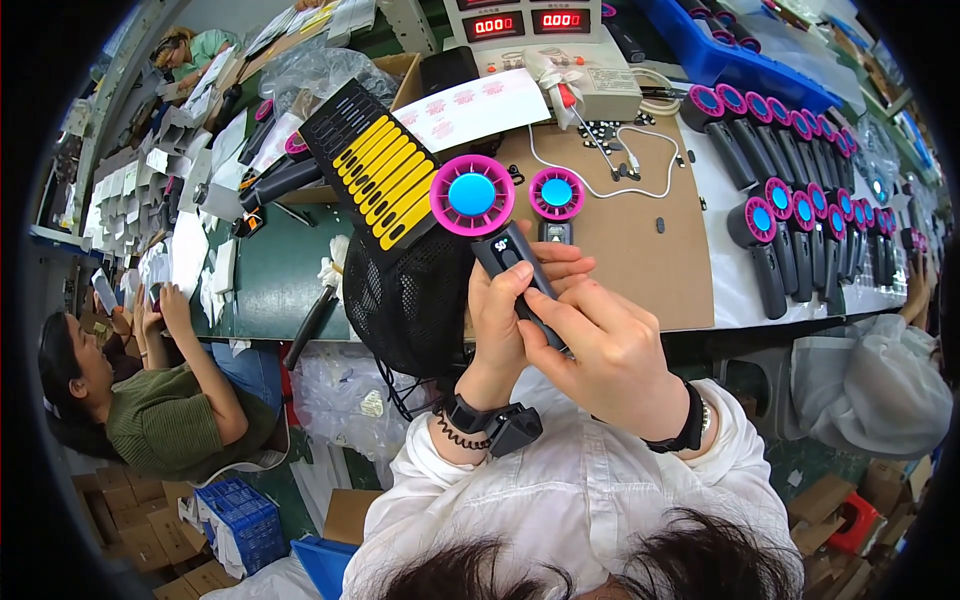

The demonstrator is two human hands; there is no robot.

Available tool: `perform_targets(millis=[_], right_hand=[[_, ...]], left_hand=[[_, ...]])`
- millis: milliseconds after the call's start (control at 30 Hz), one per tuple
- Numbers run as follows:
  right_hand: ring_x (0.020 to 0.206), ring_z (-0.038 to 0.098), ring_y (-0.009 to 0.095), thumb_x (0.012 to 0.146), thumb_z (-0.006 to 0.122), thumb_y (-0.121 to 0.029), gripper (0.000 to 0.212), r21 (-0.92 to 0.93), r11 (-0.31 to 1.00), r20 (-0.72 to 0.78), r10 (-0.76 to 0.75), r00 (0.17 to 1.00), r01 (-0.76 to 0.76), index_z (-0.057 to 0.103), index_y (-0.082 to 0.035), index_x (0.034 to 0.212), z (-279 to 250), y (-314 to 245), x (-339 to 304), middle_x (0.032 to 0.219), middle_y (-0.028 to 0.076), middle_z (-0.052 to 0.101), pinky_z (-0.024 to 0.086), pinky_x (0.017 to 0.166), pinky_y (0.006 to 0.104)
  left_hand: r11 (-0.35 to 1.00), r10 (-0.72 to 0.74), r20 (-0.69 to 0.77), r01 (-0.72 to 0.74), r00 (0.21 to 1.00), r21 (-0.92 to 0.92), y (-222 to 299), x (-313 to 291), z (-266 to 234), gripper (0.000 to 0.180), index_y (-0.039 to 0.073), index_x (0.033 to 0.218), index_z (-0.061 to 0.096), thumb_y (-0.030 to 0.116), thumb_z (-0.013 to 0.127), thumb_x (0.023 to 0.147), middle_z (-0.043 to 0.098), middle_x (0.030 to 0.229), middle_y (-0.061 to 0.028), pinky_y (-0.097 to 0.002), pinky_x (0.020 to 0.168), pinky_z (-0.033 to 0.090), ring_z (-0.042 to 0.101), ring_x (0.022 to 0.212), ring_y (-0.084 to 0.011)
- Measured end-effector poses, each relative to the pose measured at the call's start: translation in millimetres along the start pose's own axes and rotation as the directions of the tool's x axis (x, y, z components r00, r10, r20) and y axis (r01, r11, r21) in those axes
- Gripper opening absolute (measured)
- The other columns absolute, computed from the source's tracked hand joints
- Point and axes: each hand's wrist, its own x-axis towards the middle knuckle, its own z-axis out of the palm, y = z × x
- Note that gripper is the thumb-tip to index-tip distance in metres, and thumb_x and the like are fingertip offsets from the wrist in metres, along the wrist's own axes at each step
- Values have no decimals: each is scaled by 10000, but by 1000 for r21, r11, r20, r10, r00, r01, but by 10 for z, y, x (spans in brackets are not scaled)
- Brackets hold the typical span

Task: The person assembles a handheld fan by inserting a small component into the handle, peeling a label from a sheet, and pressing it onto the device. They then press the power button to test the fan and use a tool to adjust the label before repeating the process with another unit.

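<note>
A black handheld fan (pixel 470 197) with a magenta ring and a blue centre is held up in front of me, its small display lit. My left hand (pixel 497 315) is wrapped round its handle, thumb on the front. My right hand (pixel 615 345) grips the lower end of the same handle with thumb and fingers. Just beyond my fingers, a second fan (pixel 557 192) lies on the brown board (pixel 665 270). To the left of the held fan is a black sheet with yellow strips (pixel 385 180), resting over a black mesh bag (pixel 400 295).
Rows of similar fans (pixel 762 225) stand along the right side. At the back is a white instrument (pixel 600 80) with red digits, a white cable (pixel 600 190) and a printed white sheet (pixel 470 108). A blue bin (pixel 740 65) sits far right. A co-worker (pixel 170 400) sits left.
</note>
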Motion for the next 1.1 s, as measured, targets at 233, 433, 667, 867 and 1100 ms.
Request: perform_targets(millis=[233, 433, 667, 867, 1100], right_hand=[[561, 563, 187, 654, 724, -67, 240, -6, 1000, -2, -14, 1000, 14, 656, -21, 880, 9, -4, 1, 665, 40, 534, 474, 512, 291], [565, 564, 191, 659, 725, -62, 233, 2, 1000, 5, -1, 1000, 1, 656, -21, 878, 18, 3, -6, 670, 43, 538, 478, 519, 291], [565, 562, 193, 665, 723, -64, 228, 7, 1000, 9, -4, 1000, 4, 654, -20, 878, 13, 3, -10, 673, 44, 537, 482, 527, 293], [580, 566, 192, 669, 721, -67, 231, 13, 1000, 13, -2, 1000, 2, 650, -19, 883, 22, 7, -17, 684, 46, 539, 488, 539, 295], [595, 573, 194, 669, 718, -64, 231, 14, 1000, 24, -16, 1000, 15, 649, -20, 885, 24, 10, -16, 689, 48, 541, 492, 548, 294]], left_hand=[[999, 36, -16, -37, 999, -14, -17, -1, -13, 435, -14, 1184, 339, 219, 465, 839, 552, 985, -282, -421, 759, 540, 616, 891, -361], [1000, 8, -110, -11, 994, -25, -38, 10, -6, 407, -23, 1147, 369, 255, 434, 857, 570, 955, -266, -406, 739, 544, 625, 858, -334], [998, -9, -91, 3, 996, -64, -82, 15, -55, 411, -32, 1141, 384, 268, 435, 865, 586, 904, -253, -402, 716, 549, 634, 826, -328], [999, 9, -85, -12, 996, -39, -97, 27, -73, 419, -36, 1136, 397, 275, 443, 859, 595, 878, -245, -396, 700, 551, 638, 812, -320], [999, -9, -109, 4, 994, -49, -102, 38, -93, 428, -40, 1121, 419, 285, 456, 844, 602, 850, -239, -386, 688, 552, 642, 787, -314]])
